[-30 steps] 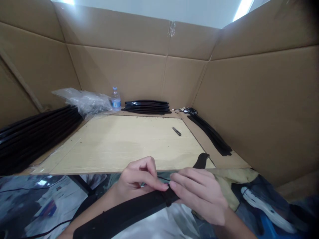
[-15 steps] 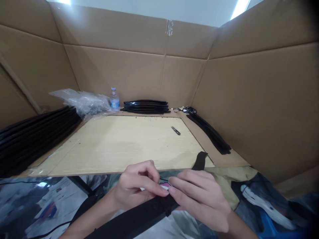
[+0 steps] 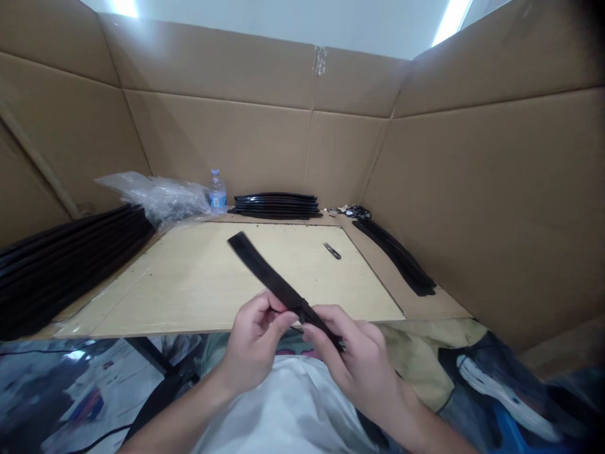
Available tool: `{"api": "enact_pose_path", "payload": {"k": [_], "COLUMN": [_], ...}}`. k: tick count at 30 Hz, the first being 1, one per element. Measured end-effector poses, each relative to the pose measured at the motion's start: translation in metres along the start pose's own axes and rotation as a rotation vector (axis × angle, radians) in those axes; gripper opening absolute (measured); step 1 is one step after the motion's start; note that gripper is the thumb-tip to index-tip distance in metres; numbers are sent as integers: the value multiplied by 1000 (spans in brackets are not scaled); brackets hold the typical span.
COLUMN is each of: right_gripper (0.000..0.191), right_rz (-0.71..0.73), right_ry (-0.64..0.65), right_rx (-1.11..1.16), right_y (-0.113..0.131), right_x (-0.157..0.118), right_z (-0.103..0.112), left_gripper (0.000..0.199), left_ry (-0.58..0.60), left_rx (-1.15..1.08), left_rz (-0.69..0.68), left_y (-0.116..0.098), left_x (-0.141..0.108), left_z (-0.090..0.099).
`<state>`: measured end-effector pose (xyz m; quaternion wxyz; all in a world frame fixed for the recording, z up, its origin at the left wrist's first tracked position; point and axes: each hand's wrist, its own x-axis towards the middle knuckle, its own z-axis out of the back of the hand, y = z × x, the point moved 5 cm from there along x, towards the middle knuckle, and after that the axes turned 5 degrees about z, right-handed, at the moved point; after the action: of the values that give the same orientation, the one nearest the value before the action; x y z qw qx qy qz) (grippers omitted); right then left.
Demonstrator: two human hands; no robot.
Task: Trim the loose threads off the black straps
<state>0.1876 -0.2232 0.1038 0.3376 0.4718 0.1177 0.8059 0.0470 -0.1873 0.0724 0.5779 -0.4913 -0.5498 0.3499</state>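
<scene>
A long, flat black strip (image 3: 269, 271) slants from the upper left down to the right, its far end above the pale board. My left hand (image 3: 258, 340) pinches its underside with thumb and fingers near the middle. Just to the right, my right hand (image 3: 354, 347) is closed around the lower part, thumb on the near side. A raised dark band or knot crosses the strip between the two thumbs; its details are too small to make out.
The pale board (image 3: 198, 271) bears small snips (image 3: 331, 251). Black strips are stacked left (image 3: 70, 265), at the back (image 3: 276, 205) and right (image 3: 397, 255). A bottle (image 3: 217, 194) stands beside clear plastic (image 3: 165, 198). Cardboard walls (image 3: 217, 139) surround the table.
The strip has swung round, from reaching toward the lower left to pointing up over the board. Both hands have turned with it and still hold it.
</scene>
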Motion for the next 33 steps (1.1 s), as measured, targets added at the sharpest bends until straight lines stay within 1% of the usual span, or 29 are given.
{"api": "enact_pose_path", "payload": {"k": [3,7,9,11,13,16,20,23,27,31,33], "right_gripper": [19,21,28,37,42,41,45,44,41,40,39], "right_rz": [-166,-310,-354,-367,-359,-358,-385,-377,-382,-428,-458], "right_ry": [17,-102,-162,-196,-197,-174,-165,-156,-150,-136,-135], "right_rx": [165,348,418,462,485,483,491,512,505,485,485], "right_y": [-19,-45,-53,-57,-57,-57,-58,-57,-58,-62,-64], "right_x": [3,8,8,8,7,6,5,6,5,4,3], "right_z": [-15,-31,-35,-37,-38,-38,-39,-42,-48,-51,-52], "left_gripper": [21,22,22,23,27,30,28,28,27,30,29], "left_ry": [-56,-122,-85,-31,-18,-14,13,-21,-71,-133,-142], "left_rx": [54,107,68,20,-3,-28,-89,-59,49,131,169], "left_rz": [60,59,69,94,123,165,201,188,137,109,93], "left_y": [9,13,14,16,18,23,25,21,16,19,22], "left_x": [10,23,26,26,26,27,29,29,27,25,25], "left_z": [3,3,-2,-5,-5,-2,1,6,13,16,16]}}
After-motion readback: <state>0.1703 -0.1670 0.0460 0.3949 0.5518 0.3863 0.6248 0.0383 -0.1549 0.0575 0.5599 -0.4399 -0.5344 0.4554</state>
